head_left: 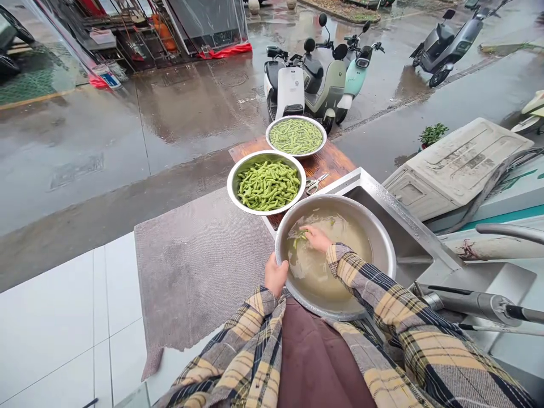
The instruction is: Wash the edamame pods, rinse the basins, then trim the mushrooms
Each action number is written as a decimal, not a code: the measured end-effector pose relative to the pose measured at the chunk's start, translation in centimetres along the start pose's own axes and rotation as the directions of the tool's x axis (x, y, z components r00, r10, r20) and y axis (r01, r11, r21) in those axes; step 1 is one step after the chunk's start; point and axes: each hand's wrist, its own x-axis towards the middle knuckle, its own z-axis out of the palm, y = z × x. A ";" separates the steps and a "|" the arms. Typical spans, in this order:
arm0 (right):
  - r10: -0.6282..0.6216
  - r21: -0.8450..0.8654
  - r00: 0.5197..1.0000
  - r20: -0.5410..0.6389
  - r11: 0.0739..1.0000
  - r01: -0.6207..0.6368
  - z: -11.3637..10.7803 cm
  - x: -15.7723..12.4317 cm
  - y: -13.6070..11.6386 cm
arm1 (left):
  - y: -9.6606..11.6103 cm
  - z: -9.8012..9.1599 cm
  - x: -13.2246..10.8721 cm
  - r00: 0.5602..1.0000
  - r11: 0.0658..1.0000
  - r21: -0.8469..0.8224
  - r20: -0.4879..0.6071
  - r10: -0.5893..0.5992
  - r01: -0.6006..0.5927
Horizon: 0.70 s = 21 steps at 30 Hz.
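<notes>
From the head view, the setting is outdoors: wet pavement (182, 124) with parked scooters (291, 93), then white tiles (63, 317) and a grey mat (191, 255). A wooden tabletop (338, 161) bears scissors (318, 182) and two metal bowls of pods, the nearer bowl (230, 181) heaped; it adjoins a metal sink (395, 212). A large basin (386, 243) of cloudy water stands before the person's body, overlapping the sink's near left part; its underside is hidden. The top edge cuts off the stall (144, 34). The left hand (276, 274) grips the basin's left rim. The right hand (318, 239) reaches inside, a few green pods (300, 236) at its fingertips; whether it grips them I cannot tell. The basin's round mouth faces up; those pods' long axes are hard to make out, some slanting from lower left to upper right.
</notes>
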 end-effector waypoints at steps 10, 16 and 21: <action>0.140 0.362 0.986 0.089 0.918 -0.163 8.1 -2.5 -0.4 | -0.3 -0.1 0.2 0.999 0.999 -0.012 -0.010 0.038 -0.038; 0.051 0.437 0.991 0.122 0.894 -0.100 5.2 -4.9 -2.1 | -0.4 -0.2 0.2 0.999 0.999 0.018 0.004 0.034 -0.034; -0.139 0.466 0.988 0.069 0.880 0.091 3.2 -2.1 -9.4 | -0.6 -0.5 0.3 1.000 1.000 0.023 -0.008 0.021 -0.021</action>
